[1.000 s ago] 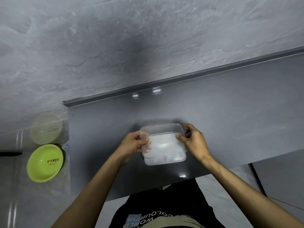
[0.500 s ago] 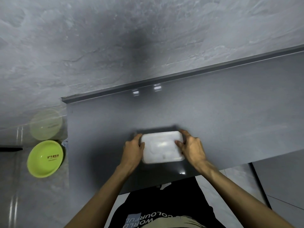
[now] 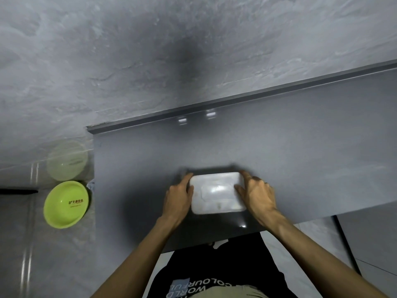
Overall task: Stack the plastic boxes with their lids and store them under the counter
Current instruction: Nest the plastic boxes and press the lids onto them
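Note:
A translucent white plastic box (image 3: 217, 193) with its lid on top rests flat on the dark grey counter (image 3: 300, 158), near its front edge. My left hand (image 3: 178, 196) grips the box's left side, fingers curled around the edge. On the right side lies my right hand (image 3: 257, 194), thumb on the lid and fingers along the far corner. Both hands touch the box. Whatever lies below the counter is hidden.
A lime green bowl (image 3: 66, 204) sits on the lower surface to the left, beside the counter's left end. Its pale reflection (image 3: 67, 161) shows in the glossy wall above it. A grey marbled wall (image 3: 150, 50) rises behind the counter. Floor tiles (image 3: 322, 244) lie at lower right.
The lid, held tilted above the box a second ago, now lies flat on it. Both hands have come down onto the box's sides, and the box sits lower and flatter.

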Demonstrator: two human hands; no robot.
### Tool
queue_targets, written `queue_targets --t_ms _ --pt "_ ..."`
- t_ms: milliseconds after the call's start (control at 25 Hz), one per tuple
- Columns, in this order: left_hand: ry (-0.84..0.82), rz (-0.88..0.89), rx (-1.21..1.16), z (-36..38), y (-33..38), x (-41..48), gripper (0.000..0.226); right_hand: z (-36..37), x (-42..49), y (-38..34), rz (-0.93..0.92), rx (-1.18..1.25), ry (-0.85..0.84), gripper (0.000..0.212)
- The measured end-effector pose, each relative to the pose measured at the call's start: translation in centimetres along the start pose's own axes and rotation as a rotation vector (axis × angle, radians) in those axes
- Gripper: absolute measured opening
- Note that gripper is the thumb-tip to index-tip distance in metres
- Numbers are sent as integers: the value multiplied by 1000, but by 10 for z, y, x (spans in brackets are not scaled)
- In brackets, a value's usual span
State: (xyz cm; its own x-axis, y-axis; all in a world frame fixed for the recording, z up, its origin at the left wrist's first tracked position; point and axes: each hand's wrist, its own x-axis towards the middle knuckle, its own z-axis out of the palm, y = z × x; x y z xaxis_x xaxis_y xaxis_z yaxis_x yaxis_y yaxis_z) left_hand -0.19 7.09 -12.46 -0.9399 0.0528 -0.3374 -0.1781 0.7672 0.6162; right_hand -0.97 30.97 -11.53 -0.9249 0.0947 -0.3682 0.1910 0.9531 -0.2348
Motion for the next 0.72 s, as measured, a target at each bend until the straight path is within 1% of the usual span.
queue_targets --t_ms 80,160,240,320,400,520,720 --pt "-39 -17 -56 2 -2 0 44 0 -2 3 -7 67 -58 55" --pt "-69 -56 -122 5 -5 1 49 -1 -5 6 29 243 -164 65" --pt "-120 -168 -218 6 -6 2 57 0 -9 7 106 458 -247 76" --pt "-177 -246 -272 6 -8 3 61 2 -12 6 143 556 -297 80" --pt "-207 -243 -291 5 -6 4 61 4 -13 8 164 617 -310 80" --pt "-211 -243 -356 -2 -15 -6 62 7 -18 7 136 646 -324 81" --pt "-235 -274 -366 -7 -50 -30 61 27 -38 -9 91 650 -357 81"
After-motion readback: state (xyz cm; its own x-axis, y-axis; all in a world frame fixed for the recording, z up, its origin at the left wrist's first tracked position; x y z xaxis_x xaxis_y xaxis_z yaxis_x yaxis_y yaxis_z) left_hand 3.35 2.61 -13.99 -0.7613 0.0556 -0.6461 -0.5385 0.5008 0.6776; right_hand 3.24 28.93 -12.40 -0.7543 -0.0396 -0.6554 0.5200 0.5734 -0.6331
